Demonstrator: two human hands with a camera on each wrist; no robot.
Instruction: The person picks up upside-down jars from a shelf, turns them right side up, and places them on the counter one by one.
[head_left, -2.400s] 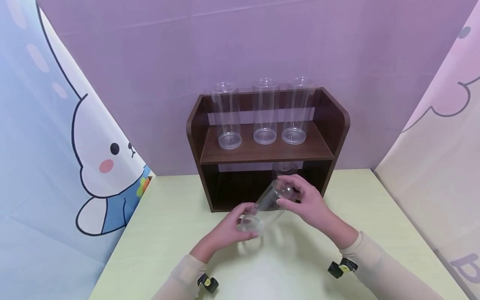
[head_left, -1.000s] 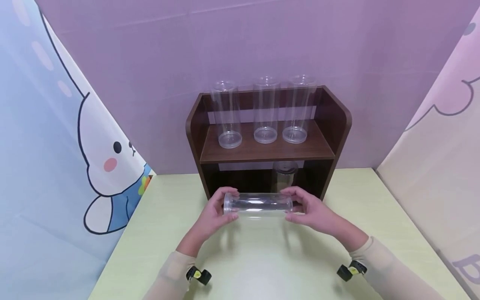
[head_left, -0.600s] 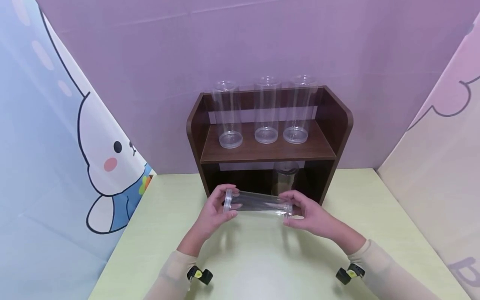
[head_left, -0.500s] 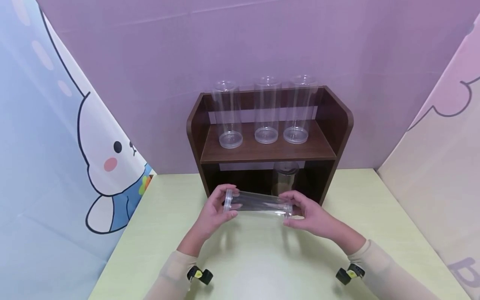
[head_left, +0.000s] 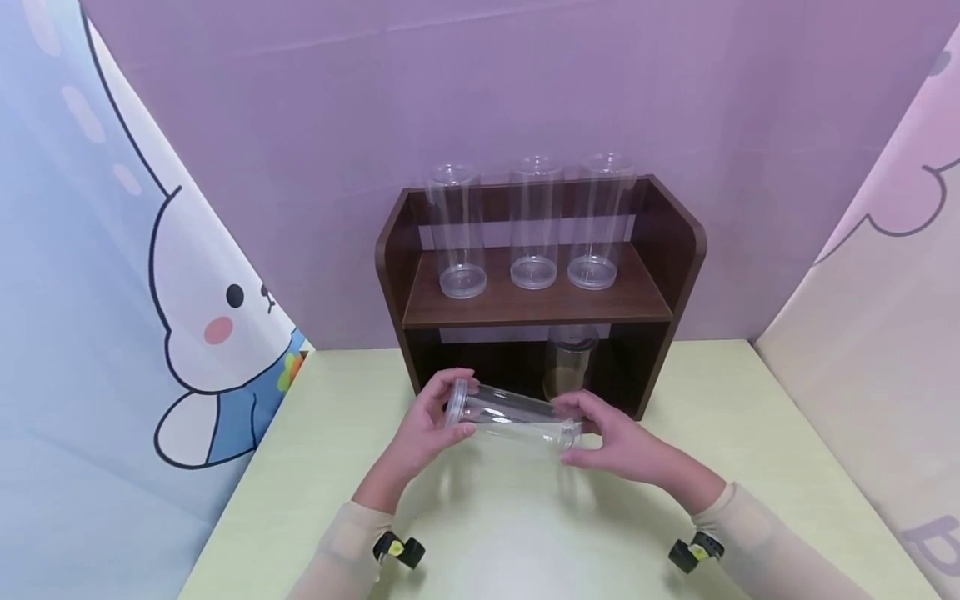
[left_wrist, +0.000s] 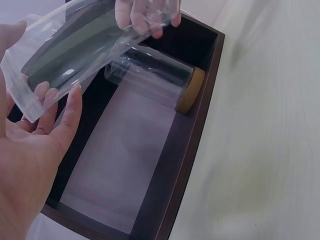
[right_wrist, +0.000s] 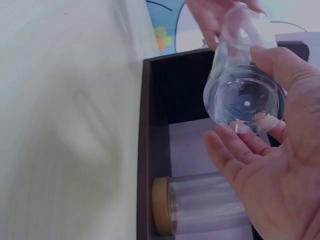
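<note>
Held a clear cylinder point(head_left: 517, 410) in two hands, slightly below the centre of the head view, tilted so that its left end sat higher than its right. Gripped the ringed left end with the left hand point(head_left: 427, 427), with the thumb on the near side and the fingers curled on the far side. Gripped the right end with the right hand point(head_left: 618, 443) in the same manner, parted no wider than the cylinder itself. Kept the middle length bare between the two grips. In the right wrist view, upper right, showed the round end face to the camera, cradled between thumb above and fingers below. Above the pale table point(head_left: 510, 533), held it in front of a dark brown rack point(head_left: 536, 319) at the centre of the head frame. Had three clear jars point(head_left: 534, 221) upright on the rack's upper shelf, and a tan-ended jar point(head_left: 569, 362) upright in the lower compartment, right of centre, near the right hand's fingers.
</note>
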